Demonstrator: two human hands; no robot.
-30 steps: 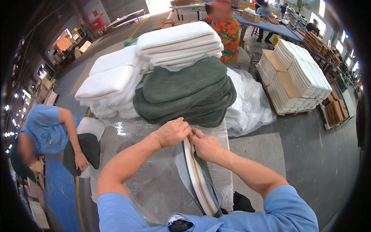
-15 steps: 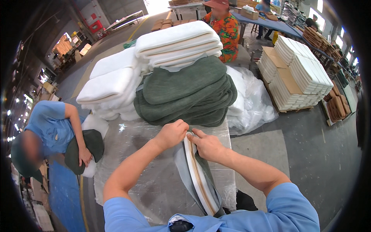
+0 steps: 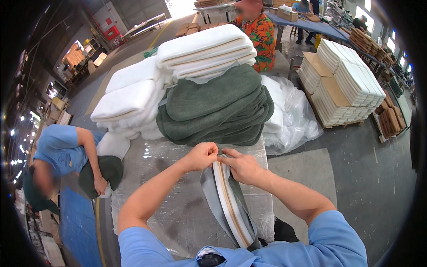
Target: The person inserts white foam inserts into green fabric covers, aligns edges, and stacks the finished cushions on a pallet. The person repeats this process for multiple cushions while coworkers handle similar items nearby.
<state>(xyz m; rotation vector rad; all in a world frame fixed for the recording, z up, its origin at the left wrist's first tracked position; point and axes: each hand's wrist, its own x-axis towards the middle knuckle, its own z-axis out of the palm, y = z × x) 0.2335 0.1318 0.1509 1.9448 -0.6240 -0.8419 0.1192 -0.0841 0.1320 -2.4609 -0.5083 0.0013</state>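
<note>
Standing on edge before me is a white padded cushion insert with a tan core layer along its side. A dark green fabric cover wraps it, its grey-blue lining folded open on the left. At the far end, my left hand is closed in a pinch on the cover's edge. My right hand grips the same end from the right, thumb and fingers close to the left fingertips. The exact pinch point is partly hidden. Just beyond lies a pile of green fabric covers.
White padded inserts are stacked behind and left of the covers on the plastic-wrapped table. At left, a co-worker handles a green-covered piece. Clear plastic hangs off the right, near a pallet of white pads.
My hands stay at the cover's far end with small finger shifts; the left fingers curl in tighter. The co-worker at left has moved slightly lower in view with the green piece.
</note>
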